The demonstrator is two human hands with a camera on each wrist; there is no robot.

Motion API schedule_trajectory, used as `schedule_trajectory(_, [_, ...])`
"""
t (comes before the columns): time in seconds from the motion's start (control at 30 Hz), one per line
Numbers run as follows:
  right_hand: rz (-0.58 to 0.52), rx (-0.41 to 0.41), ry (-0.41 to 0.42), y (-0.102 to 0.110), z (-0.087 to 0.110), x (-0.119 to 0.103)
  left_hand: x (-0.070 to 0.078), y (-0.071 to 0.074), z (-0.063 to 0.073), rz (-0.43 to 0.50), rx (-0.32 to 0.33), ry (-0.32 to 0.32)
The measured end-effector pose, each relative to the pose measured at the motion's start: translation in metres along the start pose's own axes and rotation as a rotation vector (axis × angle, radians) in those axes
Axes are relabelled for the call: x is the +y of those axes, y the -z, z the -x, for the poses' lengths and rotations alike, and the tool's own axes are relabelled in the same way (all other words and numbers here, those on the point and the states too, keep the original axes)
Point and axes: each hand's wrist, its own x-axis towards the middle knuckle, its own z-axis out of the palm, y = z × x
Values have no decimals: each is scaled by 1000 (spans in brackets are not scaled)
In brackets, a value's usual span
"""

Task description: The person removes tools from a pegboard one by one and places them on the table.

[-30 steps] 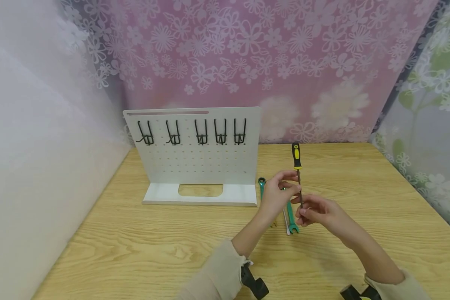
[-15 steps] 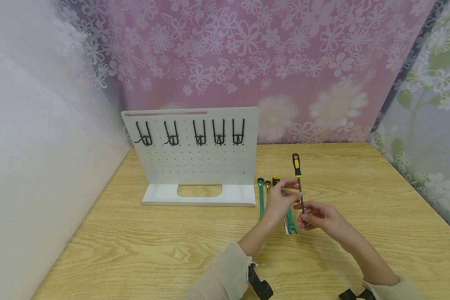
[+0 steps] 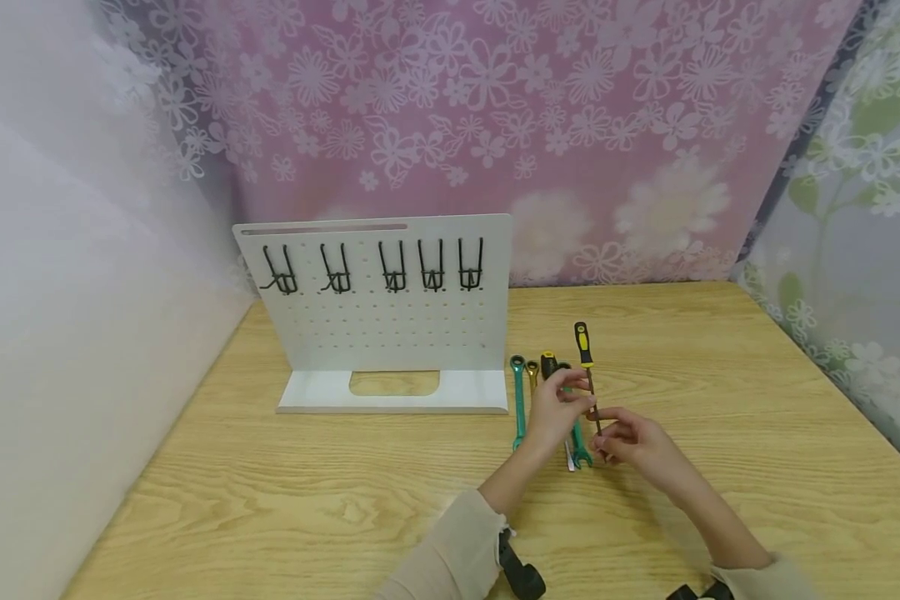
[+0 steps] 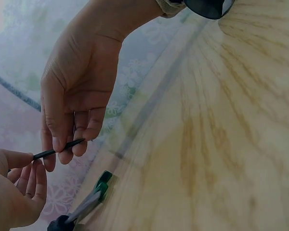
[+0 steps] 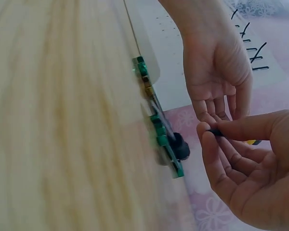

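Note:
A screwdriver [image 3: 583, 346] with a black and yellow handle stands nearly upright, handle on top, above the table. My left hand [image 3: 557, 408] pinches its dark shaft just under the handle. Lower down, my right hand [image 3: 637, 446] pinches the shaft near the tip; the right wrist view shows the dark tip [image 5: 215, 132] between thumb and forefinger. Beneath and left of the hands lie a green ratchet wrench [image 3: 519, 400], a yellow wrench [image 3: 532, 371], a second screwdriver [image 3: 548, 363] and another green wrench [image 3: 581, 450], partly hidden by my left hand.
A white pegboard stand [image 3: 390, 333] with several black double hooks [image 3: 394, 271] stands left of the tools. The wooden table [image 3: 285, 492] reaches to a pink flowered curtain [image 3: 450, 108] at the back. A pale wall [image 3: 82, 275] rises at the left.
Both hands have lowered the screwdriver toward the table while keeping their pinch on it. More of the tools behind the left hand has come into sight. The view has shifted slightly.

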Motion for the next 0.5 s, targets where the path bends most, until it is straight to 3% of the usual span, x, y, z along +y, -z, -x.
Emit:
schedule_trajectory(0.3, [67, 146, -3, -10, -2, 11, -11, 1, -1, -56, 12, -16])
schedule_trajectory(0.5, [106, 188, 50, -15, 0, 15, -18, 1, -1, -121, 10, -24])
